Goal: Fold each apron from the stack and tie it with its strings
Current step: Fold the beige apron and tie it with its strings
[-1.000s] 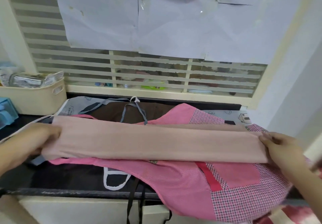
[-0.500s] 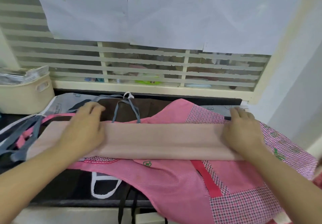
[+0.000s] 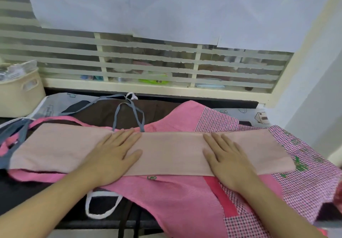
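A pale pink apron lies folded into a long flat band across the stack. My left hand presses flat on its middle-left part, fingers straight. My right hand presses flat on its middle-right part, fingers straight too. Grey strings loop out behind the band, and more grey strings bunch at its left end. Under it lie a bright pink apron with checked patches and a brown apron.
A cream basket stands at the back left on the dark counter. A louvred window with white paper sheets rises behind. A white loop and black straps hang over the counter's front edge. A wall closes the right side.
Both hands have slid inward along the folded band, from its ends toward the middle, and now lie flat on it. The band looks flatter.
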